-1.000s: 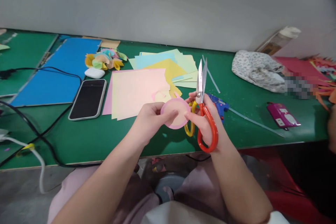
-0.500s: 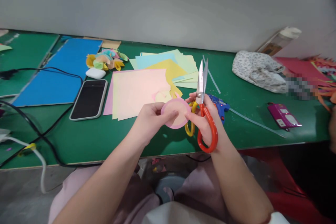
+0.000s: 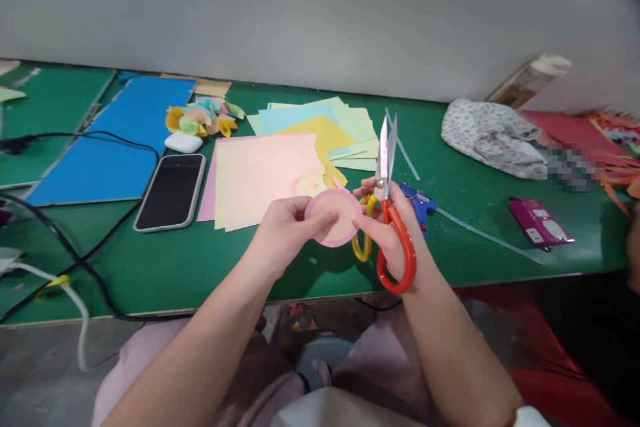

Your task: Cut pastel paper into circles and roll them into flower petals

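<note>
Between my two hands is a round paper disc [image 3: 334,232], peach in the middle with a pink rim. My left hand [image 3: 285,230] pinches its left side, thumb on top. The thumb of my right hand [image 3: 387,233] presses on its right edge. Scissors [image 3: 395,233] with one red and one yellow handle hang on my right hand, blades pointing away from me and slightly parted. Beyond the disc lie stacked sheets of coloured paper [image 3: 270,173], the top one peach with a cut-out corner and small scraps. A blue glue gun [image 3: 423,203] is partly hidden behind my right hand.
On the left are a phone [image 3: 171,192], a white case [image 3: 183,142], paper petals [image 3: 205,117], a blue board [image 3: 115,147] and black cables [image 3: 55,233]. On the right sit a patterned cloth [image 3: 493,137], a purple power adapter [image 3: 540,221] and a bottle [image 3: 533,80]. Glue sticks lie near the gun.
Almost nothing differs. The view has shifted very slightly, and both hands keep the same grip on the disc and scissors.
</note>
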The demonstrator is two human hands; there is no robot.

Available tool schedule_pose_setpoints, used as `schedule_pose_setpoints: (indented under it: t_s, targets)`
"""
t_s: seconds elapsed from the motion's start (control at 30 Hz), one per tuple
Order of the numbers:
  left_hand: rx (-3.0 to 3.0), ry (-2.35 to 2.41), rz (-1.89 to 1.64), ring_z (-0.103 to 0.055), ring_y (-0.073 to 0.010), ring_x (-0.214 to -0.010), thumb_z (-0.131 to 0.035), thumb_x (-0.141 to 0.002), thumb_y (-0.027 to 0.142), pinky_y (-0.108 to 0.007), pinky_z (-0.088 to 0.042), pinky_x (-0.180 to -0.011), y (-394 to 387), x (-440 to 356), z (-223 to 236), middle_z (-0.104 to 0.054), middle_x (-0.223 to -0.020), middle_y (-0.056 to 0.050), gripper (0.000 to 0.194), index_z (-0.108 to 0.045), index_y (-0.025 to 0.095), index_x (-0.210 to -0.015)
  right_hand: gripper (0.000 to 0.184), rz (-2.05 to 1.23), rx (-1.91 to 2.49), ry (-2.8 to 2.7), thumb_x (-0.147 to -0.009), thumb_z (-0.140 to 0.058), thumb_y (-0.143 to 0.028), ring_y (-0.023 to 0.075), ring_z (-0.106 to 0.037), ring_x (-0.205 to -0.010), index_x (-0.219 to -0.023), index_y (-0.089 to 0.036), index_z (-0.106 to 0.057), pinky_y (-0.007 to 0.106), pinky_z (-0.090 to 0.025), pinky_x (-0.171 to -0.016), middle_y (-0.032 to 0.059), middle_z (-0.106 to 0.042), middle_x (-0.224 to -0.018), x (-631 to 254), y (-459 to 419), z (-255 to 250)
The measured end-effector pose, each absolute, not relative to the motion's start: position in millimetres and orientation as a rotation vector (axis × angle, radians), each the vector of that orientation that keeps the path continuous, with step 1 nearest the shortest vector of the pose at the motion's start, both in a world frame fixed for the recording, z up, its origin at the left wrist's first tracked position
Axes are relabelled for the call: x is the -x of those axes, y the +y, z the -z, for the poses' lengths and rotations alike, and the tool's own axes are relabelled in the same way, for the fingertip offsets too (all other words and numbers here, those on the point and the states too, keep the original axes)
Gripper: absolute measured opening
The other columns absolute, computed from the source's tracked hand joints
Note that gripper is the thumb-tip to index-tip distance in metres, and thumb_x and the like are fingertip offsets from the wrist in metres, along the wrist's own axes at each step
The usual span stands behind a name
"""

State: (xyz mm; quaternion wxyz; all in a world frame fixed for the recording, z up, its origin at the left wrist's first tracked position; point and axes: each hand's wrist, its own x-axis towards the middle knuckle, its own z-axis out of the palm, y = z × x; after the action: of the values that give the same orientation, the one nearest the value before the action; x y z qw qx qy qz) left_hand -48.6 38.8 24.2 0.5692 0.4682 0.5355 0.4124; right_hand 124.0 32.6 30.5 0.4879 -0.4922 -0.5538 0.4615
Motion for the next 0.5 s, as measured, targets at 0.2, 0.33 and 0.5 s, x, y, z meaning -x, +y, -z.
schedule_pose_setpoints:
  t_s: [0.2,0.33,0.5]
  targets:
    - [-0.996,1.336,-1.249,-0.049,-0.0110,-0.058,-0.082,-0.064,0.036,-0.023,-0.038,-0.054,45.7,71.9,-31.7,-0.057,-0.059,0.002,0.026,-0.069,0.014,-0.068,0.038,-1.066,1.115,-1.339,-0.082,-0.068,-0.049,0.0134,-0.058,-0.071,-0.109,-0.029,-0.050,0.029,-0.051,-0.062,0.0012,-0.056,-0.103,-129.1,28.4,-30.8]
    - [-0.906,1.341,-1.478,-0.046,-0.0079,-0.055,-0.082,-0.062,0.032,-0.022,-0.038,-0.054,43.9,85.9,-49.6,-0.053,-0.058,0.004,0.026,-0.063,0.015,-0.060,0.054,-1.229,0.865,-1.433,-0.077,-0.064,-0.070,0.0138,-0.054,-0.071,-0.108,-0.027,-0.056,0.028,-0.048,-0.064,0.0023,-0.055,-0.099,-129.5,18.2,-29.1]
    - [-0.810,1.330,-1.677,-0.051,-0.0080,-0.058,-0.083,-0.060,0.031,-0.021,-0.043,-0.056,37.9,95.9,-63.9,-0.057,-0.061,0.004,0.023,-0.069,0.016,-0.069,0.085,-1.426,0.923,-1.778,-0.051,-0.067,-0.085,0.0138,-0.048,-0.067,-0.113,-0.028,-0.059,0.027,-0.042,-0.060,0.0014,-0.056,-0.093,-120.1,6.0,-20.8]
